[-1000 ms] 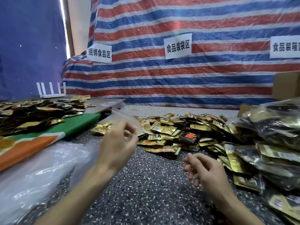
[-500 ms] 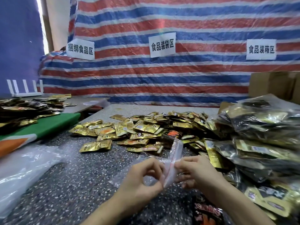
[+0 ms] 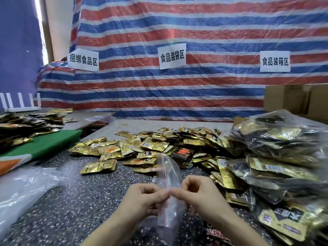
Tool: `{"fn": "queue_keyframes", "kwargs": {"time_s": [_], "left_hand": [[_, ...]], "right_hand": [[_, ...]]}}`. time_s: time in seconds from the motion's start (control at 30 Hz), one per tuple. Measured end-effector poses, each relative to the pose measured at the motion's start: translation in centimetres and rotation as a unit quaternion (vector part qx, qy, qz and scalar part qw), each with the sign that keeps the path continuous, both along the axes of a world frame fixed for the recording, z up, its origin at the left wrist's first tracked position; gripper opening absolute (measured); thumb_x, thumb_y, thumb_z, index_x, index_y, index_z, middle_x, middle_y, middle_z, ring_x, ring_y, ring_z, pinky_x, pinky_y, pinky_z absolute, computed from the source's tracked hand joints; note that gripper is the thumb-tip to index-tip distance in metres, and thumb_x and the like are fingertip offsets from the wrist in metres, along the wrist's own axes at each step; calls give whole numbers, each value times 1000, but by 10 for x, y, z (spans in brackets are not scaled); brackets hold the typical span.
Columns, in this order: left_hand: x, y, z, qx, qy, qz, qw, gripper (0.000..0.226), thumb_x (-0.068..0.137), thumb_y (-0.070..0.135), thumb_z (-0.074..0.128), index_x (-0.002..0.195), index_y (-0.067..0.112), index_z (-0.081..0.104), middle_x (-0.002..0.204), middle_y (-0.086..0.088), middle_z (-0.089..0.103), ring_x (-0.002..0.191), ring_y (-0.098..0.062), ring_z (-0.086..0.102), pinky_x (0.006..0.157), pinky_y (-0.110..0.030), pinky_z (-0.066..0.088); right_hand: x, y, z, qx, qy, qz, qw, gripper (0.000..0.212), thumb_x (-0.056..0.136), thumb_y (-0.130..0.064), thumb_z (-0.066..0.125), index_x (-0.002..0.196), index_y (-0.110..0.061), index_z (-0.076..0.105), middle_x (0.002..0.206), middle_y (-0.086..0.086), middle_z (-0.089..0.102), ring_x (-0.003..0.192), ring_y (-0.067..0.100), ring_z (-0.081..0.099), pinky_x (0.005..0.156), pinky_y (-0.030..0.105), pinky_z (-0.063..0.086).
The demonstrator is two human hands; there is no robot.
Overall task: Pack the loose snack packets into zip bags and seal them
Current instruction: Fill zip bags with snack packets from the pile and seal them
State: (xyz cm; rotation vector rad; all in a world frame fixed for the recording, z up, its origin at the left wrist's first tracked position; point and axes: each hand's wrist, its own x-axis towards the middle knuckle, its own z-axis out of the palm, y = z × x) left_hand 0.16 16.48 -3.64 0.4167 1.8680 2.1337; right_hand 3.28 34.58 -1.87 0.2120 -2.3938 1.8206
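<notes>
I hold an empty clear zip bag (image 3: 168,172) with a red seal line upright over the speckled table (image 3: 74,206). My left hand (image 3: 142,199) and my right hand (image 3: 200,196) each pinch the bag's mouth edge from either side, fingertips nearly touching at the middle. Beyond the bag lies a wide heap of loose gold snack packets (image 3: 147,148). At the right rises a stack of filled zip bags (image 3: 280,157) holding gold and black packets.
A green and orange board (image 3: 40,148) at the left carries another pile of packets (image 3: 23,126). Crumpled clear plastic (image 3: 23,189) lies at the near left. Cardboard boxes (image 3: 292,98) stand at the back right. A striped tarp (image 3: 195,89) with paper signs closes off the back.
One second ago my left hand held the bag raised at the left and my right hand was empty. Both hands have since come together at the bag's mouth in front of me.
</notes>
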Motion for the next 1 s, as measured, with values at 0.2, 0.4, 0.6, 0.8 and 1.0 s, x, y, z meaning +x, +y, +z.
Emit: {"fn": "queue_keyframes", "kwargs": {"time_s": [0.2,0.4,0.6,0.8,1.0], "left_hand": [[-1,-3,-6,-34,61,2,998,35,53,22,96,56,10,63,57,-15,59,48,-19,51,47,-25,42],[-13,-13,-8,-31,54,4,998,33,61,27,92,56,13,62,59,-11,60,50,-17,53,47,-22,44],[-32,-35,2,40,30,222,974,5,75,6,74,72,7,69,68,-11,66,49,-16,59,46,-25,50],[-22,-24,2,47,52,102,992,38,75,21,71,104,-2,65,100,-20,73,75,-35,71,57,-33,58],[-47,-12,2,-57,142,186,971,17,96,23,57,94,13,71,95,-7,74,85,-19,70,69,-25,53]], "right_hand": [[1,-5,-1,33,-21,25,999,52,74,-65,77,56,-18,61,51,-5,53,46,11,44,46,16,35],[-1,-1,0,-9,-51,31,998,35,91,-20,71,56,-17,68,56,1,59,44,8,49,42,18,37],[-6,17,4,-62,-41,-14,997,32,88,-1,66,58,-13,65,58,5,61,48,14,52,42,23,40],[-9,13,-3,-87,-40,13,995,17,85,8,65,73,-3,59,66,2,64,60,15,61,49,29,52],[-14,22,-6,-141,0,-91,986,20,85,-20,76,72,-5,72,70,18,65,57,29,57,44,29,45]]}}
